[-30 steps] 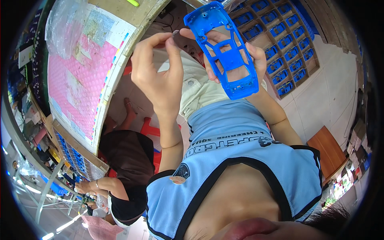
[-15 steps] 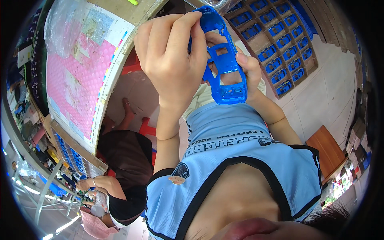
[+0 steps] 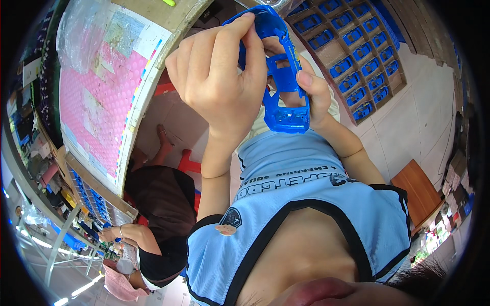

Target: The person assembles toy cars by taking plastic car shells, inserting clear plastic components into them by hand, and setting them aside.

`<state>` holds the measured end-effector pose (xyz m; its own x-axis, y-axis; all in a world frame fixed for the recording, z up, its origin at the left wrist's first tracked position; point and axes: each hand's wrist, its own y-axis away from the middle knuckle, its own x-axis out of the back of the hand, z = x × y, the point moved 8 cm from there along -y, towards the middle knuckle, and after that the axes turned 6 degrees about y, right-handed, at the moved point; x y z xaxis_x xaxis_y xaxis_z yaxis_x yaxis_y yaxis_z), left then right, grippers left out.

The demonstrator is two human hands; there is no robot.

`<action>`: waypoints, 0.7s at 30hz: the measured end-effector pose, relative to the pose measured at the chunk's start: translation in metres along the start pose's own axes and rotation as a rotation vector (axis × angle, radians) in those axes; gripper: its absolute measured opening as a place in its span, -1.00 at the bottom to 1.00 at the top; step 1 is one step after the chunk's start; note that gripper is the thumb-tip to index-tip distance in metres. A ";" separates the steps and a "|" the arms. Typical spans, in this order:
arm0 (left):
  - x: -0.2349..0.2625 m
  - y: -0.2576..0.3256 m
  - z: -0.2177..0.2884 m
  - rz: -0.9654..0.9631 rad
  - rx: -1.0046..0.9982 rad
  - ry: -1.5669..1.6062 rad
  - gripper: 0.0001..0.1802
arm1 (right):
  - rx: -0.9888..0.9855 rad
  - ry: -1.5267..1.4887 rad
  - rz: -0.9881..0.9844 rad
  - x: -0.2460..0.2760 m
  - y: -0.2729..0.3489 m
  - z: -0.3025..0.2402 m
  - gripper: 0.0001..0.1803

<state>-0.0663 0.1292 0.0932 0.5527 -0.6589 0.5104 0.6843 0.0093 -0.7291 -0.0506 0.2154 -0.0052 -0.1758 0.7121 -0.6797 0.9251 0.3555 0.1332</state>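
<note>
A blue plastic toy car body shell [image 3: 287, 79] with open window holes is held up in front of my chest, its hollow inside facing me. My left hand [image 3: 217, 76] is closed, with curled fingers and the fingertips pinching at the shell's upper rim; whether a small item sits under them is hidden. My right hand [image 3: 317, 94] grips the shell along its right side. The right thumb lies against the edge, and the other fingers are partly hidden behind the shell.
At upper right a divided cardboard tray [image 3: 326, 48] holds several blue car bodies. A worktable [image 3: 115, 92] with a pink and blue covering and clear plastic bag [image 3: 84, 43] lies at left. A co-worker [image 3: 161, 204] sits at lower left; a brown board [image 3: 416, 194] is at right.
The shell has tilted slightly and its lower end has shifted a little left. Both hands keep hold of it, my left hand having moved slightly left and down.
</note>
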 end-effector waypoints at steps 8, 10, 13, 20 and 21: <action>0.001 0.003 -0.003 -0.005 0.034 -0.049 -0.86 | 0.018 0.030 -0.002 0.002 0.003 0.000 -0.31; 0.001 0.003 -0.001 -0.002 0.002 -0.052 -0.86 | 0.031 0.047 0.034 0.004 0.003 0.000 -0.34; -0.002 0.001 -0.003 -0.054 0.034 -0.037 -0.86 | 0.037 0.023 0.010 0.004 0.001 -0.001 -0.34; -0.003 -0.003 -0.002 -0.060 0.012 -0.015 -0.82 | 0.036 0.065 0.037 0.005 0.002 -0.002 -0.34; -0.004 -0.004 -0.002 -0.069 0.003 -0.029 -0.82 | 0.032 0.052 0.020 0.003 0.001 -0.002 -0.34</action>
<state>-0.0718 0.1300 0.0932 0.5176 -0.6357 0.5727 0.7228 -0.0334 -0.6903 -0.0513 0.2191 -0.0055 -0.1738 0.7498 -0.6384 0.9387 0.3222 0.1229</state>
